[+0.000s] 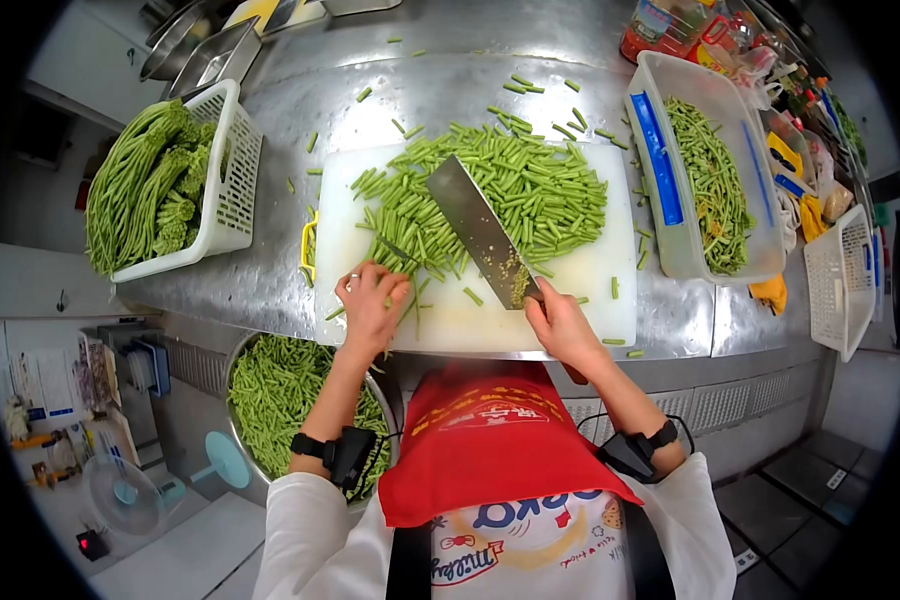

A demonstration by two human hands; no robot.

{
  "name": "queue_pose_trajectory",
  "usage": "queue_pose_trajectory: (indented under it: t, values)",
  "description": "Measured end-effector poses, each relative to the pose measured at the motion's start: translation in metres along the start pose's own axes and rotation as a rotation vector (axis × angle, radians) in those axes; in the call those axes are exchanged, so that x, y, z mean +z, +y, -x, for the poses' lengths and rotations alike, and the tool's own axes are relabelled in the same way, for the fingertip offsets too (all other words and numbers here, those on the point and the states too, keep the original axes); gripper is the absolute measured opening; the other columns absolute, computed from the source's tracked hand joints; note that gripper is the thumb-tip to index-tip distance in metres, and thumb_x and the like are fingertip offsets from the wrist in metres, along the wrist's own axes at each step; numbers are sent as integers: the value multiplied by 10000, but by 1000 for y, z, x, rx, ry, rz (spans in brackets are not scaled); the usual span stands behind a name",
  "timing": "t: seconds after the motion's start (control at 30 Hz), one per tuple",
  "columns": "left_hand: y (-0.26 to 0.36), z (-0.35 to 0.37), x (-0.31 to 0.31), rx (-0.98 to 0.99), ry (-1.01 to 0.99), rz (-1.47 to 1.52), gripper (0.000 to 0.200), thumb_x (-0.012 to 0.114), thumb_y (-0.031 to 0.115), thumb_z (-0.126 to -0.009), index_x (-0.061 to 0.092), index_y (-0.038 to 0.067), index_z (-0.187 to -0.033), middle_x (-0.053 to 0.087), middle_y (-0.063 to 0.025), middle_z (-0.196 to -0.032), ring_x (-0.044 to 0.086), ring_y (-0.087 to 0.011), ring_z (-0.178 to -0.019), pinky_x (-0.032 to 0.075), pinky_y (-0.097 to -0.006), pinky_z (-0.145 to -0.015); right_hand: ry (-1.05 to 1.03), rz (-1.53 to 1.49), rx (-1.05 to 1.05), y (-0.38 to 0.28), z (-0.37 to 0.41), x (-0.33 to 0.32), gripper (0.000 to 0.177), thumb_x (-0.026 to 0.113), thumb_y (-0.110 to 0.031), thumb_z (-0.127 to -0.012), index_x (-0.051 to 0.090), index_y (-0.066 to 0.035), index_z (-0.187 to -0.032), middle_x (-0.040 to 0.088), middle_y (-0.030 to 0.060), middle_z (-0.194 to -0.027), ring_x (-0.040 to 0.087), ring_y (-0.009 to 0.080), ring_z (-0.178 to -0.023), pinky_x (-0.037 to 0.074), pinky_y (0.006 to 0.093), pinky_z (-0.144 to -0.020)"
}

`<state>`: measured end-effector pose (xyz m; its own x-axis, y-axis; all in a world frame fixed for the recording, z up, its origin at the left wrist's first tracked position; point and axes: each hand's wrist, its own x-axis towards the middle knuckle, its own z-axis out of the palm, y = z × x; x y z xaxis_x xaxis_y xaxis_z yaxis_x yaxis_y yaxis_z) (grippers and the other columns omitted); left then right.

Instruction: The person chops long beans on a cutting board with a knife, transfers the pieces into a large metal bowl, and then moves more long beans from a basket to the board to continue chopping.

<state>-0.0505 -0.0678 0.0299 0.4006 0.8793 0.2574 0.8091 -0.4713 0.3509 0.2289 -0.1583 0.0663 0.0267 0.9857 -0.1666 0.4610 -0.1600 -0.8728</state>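
Note:
My right hand [568, 328] is wrapped round the handle of a cleaver [480, 228]. The cleaver's broad blade lies tilted over a pile of cut green beans [540, 195], with small bean bits stuck to it near the handle. My left hand [373, 308] is at the pile's lower left edge, its fingers curled on a few green beans, partly hidden by the hand. Some longer strands show beside its fingers. Under the pile is a white cutting board [450, 325]. A yellow handle [308, 262] shows at the board's left edge.
A white basket [238, 185] of long beans stands left. Below the counter edge sits a metal bowl [395, 400] of cut beans. On the right are a clear bin [767, 215] with beans and a white basket [838, 285]. Loose pieces lie on the steel counter [280, 250].

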Motion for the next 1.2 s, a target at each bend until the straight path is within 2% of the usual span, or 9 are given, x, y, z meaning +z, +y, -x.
queue_pose_trajectory:
  t: [0.23, 0.37, 0.5, 0.57, 0.73, 0.87, 1.0, 1.03, 1.2]
  values:
    - [-13, -18, -34, -556, 34, 614, 163, 521, 180, -924, 598, 37, -919, 601, -81, -822, 569, -257, -802, 445, -356, -731, 12, -27, 33, 6, -1, -2, 204, 492, -79, -896, 511, 22, -1072, 585, 157, -647, 533, 224, -520, 437, 341, -540]
    - [-2, -2, -10, -361, -80, 133, 140, 626, 179, -854, 606, 54, -913, 645, -116, -859, 609, -308, -810, 472, -387, -694, 9, -57, 61, -3, -1, -7, 172, 507, -101, -895, 486, 14, -1021, 581, 250, -685, 568, 432, -631, 429, 453, -568]
    - [-13, 0, 14, -258, -78, -4, 155, 678, 167, -797, 614, 76, -906, 635, -107, -812, 622, -267, -753, 475, -385, -651, 8, -55, 70, -3, 0, -9, 163, 501, -94, -896, 496, 12, -1019, 577, 211, -667, 552, 348, -592, 430, 414, -554]
    - [-16, -5, 7, -475, -181, 226, 136, 657, 176, -818, 602, 64, -872, 613, -64, -763, 585, -203, -646, 455, -321, -586, 33, -47, 47, 7, 3, -7, 170, 492, -86, -897, 518, 8, -1037, 568, 132, -624, 518, 179, -512, 433, 335, -528]
    - [-8, -42, -33, -818, -14, 1190, 76, 517, 154, -877, 514, 78, -866, 513, -3, -676, 496, -110, -564, 405, -246, -508, 21, -96, 125, 3, 12, -17, 150, 501, -92, -895, 491, 12, -1003, 573, 245, -678, 566, 422, -618, 433, 442, -560]
    - [74, -106, -57, -701, -228, 1307, 146, 503, 165, -892, 490, 60, -993, 530, -30, -710, 514, -123, -584, 415, -257, -520, 93, -182, 99, 25, 25, -10, 157, 478, -97, -903, 503, 8, -1018, 526, 116, -607, 481, 167, -511, 421, 337, -511]
    - [190, -178, -50, -244, -550, 1410, 302, 514, 205, -906, 485, 16, -1140, 575, -87, -884, 591, -193, -794, 481, -288, -661, 59, -186, 263, 13, 36, -23, 382, 489, -169, -914, 454, 69, -1211, 578, 181, -698, 575, 207, -619, 471, 351, -578]
    - [216, -190, -50, -170, -474, 1372, 338, 551, 224, -889, 478, 10, -1140, 569, -98, -925, 583, -206, -837, 478, -307, -700, 186, -154, 121, 20, 35, -17, 205, 479, -150, -903, 483, 18, -1020, 572, 257, -703, 584, 388, -633, 455, 426, -589]
    - [214, -207, -54, 70, -116, 964, 561, 723, 286, -780, 455, 8, -1187, 476, -139, -1171, 499, -285, -1076, 412, -385, -934, 172, -230, 225, 12, 45, -35, 222, 482, -153, -902, 493, 14, -1048, 572, 257, -703, 581, 394, -624, 452, 429, -583]
